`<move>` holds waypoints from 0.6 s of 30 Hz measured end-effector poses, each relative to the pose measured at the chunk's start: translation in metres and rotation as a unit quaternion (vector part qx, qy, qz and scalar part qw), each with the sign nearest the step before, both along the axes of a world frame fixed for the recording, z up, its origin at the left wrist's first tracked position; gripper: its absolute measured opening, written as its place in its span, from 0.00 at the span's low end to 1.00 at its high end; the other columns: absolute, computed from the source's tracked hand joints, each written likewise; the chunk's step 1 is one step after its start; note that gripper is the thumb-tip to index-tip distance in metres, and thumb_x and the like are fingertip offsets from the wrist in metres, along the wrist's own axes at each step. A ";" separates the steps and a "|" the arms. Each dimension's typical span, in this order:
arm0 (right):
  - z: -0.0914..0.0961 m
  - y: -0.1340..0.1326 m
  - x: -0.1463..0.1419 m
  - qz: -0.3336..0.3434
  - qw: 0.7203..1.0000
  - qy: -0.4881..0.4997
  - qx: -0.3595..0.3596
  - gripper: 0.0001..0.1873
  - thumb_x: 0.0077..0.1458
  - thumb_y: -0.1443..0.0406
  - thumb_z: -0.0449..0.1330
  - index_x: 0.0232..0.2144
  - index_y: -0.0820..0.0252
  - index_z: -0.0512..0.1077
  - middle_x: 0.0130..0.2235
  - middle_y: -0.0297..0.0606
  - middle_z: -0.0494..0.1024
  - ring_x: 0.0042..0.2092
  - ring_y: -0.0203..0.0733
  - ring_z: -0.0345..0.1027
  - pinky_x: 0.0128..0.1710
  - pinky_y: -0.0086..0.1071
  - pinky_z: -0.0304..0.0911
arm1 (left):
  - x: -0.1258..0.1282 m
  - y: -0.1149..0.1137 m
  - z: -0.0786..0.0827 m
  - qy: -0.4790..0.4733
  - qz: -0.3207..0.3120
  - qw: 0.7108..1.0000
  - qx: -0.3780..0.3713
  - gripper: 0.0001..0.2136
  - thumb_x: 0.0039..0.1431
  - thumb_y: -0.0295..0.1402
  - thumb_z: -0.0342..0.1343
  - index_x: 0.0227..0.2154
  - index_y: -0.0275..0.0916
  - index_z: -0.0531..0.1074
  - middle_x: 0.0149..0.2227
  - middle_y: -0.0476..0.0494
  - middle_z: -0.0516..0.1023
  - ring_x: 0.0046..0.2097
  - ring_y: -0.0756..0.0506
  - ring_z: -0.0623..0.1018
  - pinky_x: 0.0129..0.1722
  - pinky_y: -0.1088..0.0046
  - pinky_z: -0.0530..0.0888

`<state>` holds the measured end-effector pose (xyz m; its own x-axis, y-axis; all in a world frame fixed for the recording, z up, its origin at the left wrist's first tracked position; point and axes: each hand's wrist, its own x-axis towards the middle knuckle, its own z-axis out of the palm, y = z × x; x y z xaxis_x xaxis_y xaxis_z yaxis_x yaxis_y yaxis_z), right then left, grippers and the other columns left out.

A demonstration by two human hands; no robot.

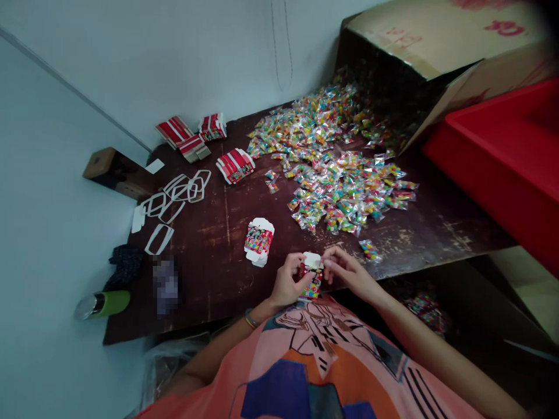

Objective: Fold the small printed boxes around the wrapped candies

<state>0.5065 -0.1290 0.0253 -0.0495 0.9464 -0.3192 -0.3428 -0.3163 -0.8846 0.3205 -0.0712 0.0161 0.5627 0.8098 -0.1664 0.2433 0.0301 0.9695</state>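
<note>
Close to my body, at the table's front edge, my left hand (pixel 289 281) grips a small printed candy box (pixel 311 283) from its left side, thumb across the front. The box's white top flap (pixel 312 260) stands up. At the flap's right corner are the bent fingers of my right hand (pixel 347 271), closed in a pinch there. A flattened candy box (pixel 259 240) with white flaps lies left of my hands. One candy packet (pixel 369 250) rests alone to the right. Beyond it spreads a large pile of clear candy packets (pixel 349 186).
Stacks of folded red-and-white boxes (pixel 236 165) lie at the back left, near white paper bands (pixel 187 189) and a wooden block (pixel 117 171). A green bottle (pixel 114 302) is at the left edge. A big carton (pixel 437 41) and red bin (pixel 493 151) stand on the right.
</note>
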 end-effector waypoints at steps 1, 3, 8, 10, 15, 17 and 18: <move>-0.004 -0.003 0.000 0.004 0.998 0.049 -0.035 0.13 0.54 0.57 0.63 0.34 0.58 0.64 0.28 0.29 0.70 0.26 0.30 0.65 0.27 0.24 0.63 | -0.003 -0.001 0.001 0.020 -0.022 0.999 0.013 0.20 0.53 0.36 0.60 0.48 0.38 0.65 0.36 0.46 0.78 0.33 0.50 0.76 0.35 0.77 0.70; -0.011 -0.006 -0.001 0.021 0.983 0.150 -0.107 0.14 0.51 0.60 0.66 0.33 0.59 0.65 0.27 0.27 0.70 0.24 0.26 0.63 0.27 0.22 0.64 | -0.009 -0.004 0.005 0.051 -0.061 0.996 0.034 0.15 0.53 0.36 0.60 0.43 0.38 0.70 0.34 0.46 0.79 0.32 0.50 0.75 0.34 0.77 0.70; -0.017 -0.002 -0.011 0.115 0.932 0.263 -0.222 0.19 0.42 0.65 0.71 0.35 0.62 0.68 0.23 0.26 0.69 0.20 0.25 0.61 0.20 0.19 0.60 | -0.013 -0.012 0.023 0.028 -0.035 0.999 0.007 0.10 0.59 0.33 0.51 0.38 0.37 0.76 0.36 0.44 0.80 0.37 0.48 0.76 0.39 0.75 0.70; -0.012 0.003 -0.014 0.140 0.934 0.241 -0.223 0.19 0.41 0.67 0.70 0.36 0.62 0.69 0.24 0.26 0.70 0.19 0.25 0.61 0.18 0.19 0.61 | -0.012 -0.013 0.025 -0.005 0.004 0.997 -0.073 0.15 0.56 0.31 0.54 0.46 0.38 0.73 0.33 0.46 0.78 0.34 0.49 0.75 0.37 0.75 0.69; 0.002 0.008 -0.020 0.140 0.973 0.093 -0.160 0.20 0.39 0.63 0.71 0.35 0.61 0.69 0.29 0.29 0.75 0.23 0.30 0.67 0.23 0.24 0.67 | -0.008 -0.012 0.013 -0.123 0.094 0.913 -0.377 0.39 0.42 0.23 0.56 0.61 0.40 0.56 0.27 0.54 0.72 0.29 0.52 0.72 0.35 0.76 0.67; 0.004 0.007 -0.023 0.128 0.984 0.047 -0.117 0.17 0.48 0.55 0.66 0.33 0.63 0.72 0.27 0.30 0.73 0.24 0.30 0.67 0.27 0.27 0.68 | -0.007 -0.010 0.009 -0.152 0.129 0.887 -0.417 0.38 0.41 0.22 0.56 0.60 0.37 0.57 0.26 0.53 0.72 0.31 0.51 0.73 0.38 0.75 0.68; 0.005 0.006 -0.024 0.121 0.988 0.018 -0.090 0.19 0.52 0.52 0.62 0.30 0.64 0.74 0.25 0.31 0.72 0.24 0.30 0.66 0.27 0.27 0.68 | -0.007 -0.009 0.008 -0.158 0.137 0.879 -0.429 0.37 0.41 0.22 0.56 0.59 0.37 0.58 0.27 0.52 0.73 0.32 0.51 0.73 0.38 0.74 0.68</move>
<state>0.4823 -0.1227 0.0302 -0.2817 0.8336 -0.4751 -0.2682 -0.5438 -0.7952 0.3134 -0.0805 0.0244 0.4934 0.5747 -0.6529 -0.1644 0.7987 0.5789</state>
